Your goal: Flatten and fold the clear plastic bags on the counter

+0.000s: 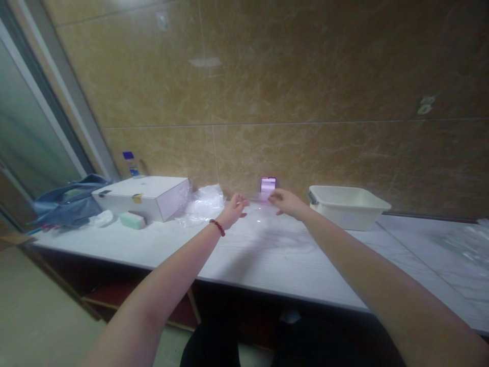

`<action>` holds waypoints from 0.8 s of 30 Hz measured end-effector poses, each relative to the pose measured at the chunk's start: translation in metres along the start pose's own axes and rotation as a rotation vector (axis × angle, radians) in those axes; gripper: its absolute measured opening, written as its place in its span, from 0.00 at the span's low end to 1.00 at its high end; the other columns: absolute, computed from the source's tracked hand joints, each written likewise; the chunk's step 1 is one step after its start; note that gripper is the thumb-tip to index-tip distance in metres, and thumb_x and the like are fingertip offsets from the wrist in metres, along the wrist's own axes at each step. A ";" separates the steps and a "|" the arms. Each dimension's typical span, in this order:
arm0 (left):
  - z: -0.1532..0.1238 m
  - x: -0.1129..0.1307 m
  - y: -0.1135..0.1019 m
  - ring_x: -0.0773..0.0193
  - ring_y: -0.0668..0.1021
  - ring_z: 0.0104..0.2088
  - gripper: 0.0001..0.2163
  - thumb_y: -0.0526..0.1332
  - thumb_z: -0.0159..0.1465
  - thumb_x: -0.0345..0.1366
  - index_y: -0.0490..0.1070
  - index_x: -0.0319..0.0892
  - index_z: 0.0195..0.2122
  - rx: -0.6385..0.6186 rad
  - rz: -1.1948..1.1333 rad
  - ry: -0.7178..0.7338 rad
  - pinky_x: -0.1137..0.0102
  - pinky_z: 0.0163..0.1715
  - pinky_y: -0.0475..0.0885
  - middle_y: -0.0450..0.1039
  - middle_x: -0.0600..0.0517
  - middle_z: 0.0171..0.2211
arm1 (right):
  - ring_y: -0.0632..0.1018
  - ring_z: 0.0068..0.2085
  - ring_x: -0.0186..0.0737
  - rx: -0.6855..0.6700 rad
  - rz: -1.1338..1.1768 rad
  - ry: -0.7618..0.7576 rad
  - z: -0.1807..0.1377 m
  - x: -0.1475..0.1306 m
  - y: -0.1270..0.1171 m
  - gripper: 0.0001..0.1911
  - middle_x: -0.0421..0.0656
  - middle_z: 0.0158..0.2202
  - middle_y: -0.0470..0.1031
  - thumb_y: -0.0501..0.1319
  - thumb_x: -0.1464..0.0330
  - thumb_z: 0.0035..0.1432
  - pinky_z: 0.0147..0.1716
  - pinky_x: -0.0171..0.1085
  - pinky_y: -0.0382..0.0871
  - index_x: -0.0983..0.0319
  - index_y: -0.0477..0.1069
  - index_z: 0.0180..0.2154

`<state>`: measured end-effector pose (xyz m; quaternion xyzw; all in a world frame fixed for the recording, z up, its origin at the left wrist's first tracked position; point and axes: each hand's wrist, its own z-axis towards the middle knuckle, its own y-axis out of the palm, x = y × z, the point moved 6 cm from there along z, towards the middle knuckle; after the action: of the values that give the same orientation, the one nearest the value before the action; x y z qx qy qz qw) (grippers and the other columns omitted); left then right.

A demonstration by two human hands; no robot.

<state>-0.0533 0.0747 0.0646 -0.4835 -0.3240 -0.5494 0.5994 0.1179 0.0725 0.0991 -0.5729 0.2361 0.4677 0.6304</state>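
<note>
A thin sheet of clear plastic [255, 197] is stretched between my two hands above the white tabletop. My left hand [234, 210], with a red beaded bracelet at the wrist, pinches its left edge. On the other side, my right hand [287, 202] pinches the right edge between thumb and fingers. Blur and see-through material leave it unclear whether this is a bag or a loose film. Just behind it, a small pink-purple shiny object [268, 184] stands against the wall.
A cream plastic basin [348, 204] stands to the right, clear plastic bags [469, 242] beyond it. Leftward are crumpled clear wrapping [206, 204], a white box [147, 196], a pale green sponge-like block [132, 220], blue cloth [71, 201] and a blue-capped bottle [131, 164].
</note>
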 end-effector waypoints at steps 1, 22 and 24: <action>0.002 -0.001 0.002 0.67 0.68 0.39 0.09 0.51 0.57 0.41 0.55 0.44 0.35 -0.020 -0.029 -0.011 0.72 0.29 0.69 0.62 0.51 0.40 | 0.69 0.31 0.31 0.016 -0.033 -0.021 0.003 0.002 -0.001 0.08 0.41 0.32 0.67 0.55 0.65 0.48 0.23 0.30 0.68 0.62 0.65 0.30; 0.085 -0.027 0.001 0.68 0.72 0.27 0.20 0.63 0.46 0.37 0.59 0.39 0.38 0.066 0.305 0.020 0.74 0.27 0.66 0.68 0.52 0.26 | 0.71 0.35 0.31 0.076 0.255 0.171 0.058 0.016 -0.016 0.07 0.47 0.41 0.67 0.47 0.68 0.55 0.29 0.35 0.68 0.63 0.59 0.36; 0.085 -0.038 0.002 0.67 0.72 0.26 0.16 0.64 0.44 0.35 0.63 0.38 0.34 0.015 0.341 -0.030 0.74 0.26 0.66 0.69 0.51 0.25 | 0.71 0.35 0.31 0.072 0.217 0.173 0.057 0.014 -0.018 0.08 0.47 0.40 0.68 0.47 0.67 0.56 0.29 0.35 0.68 0.62 0.59 0.36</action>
<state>-0.0459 0.1674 0.0570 -0.5351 -0.2504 -0.4299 0.6827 0.1266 0.1322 0.1097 -0.5590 0.3667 0.4734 0.5735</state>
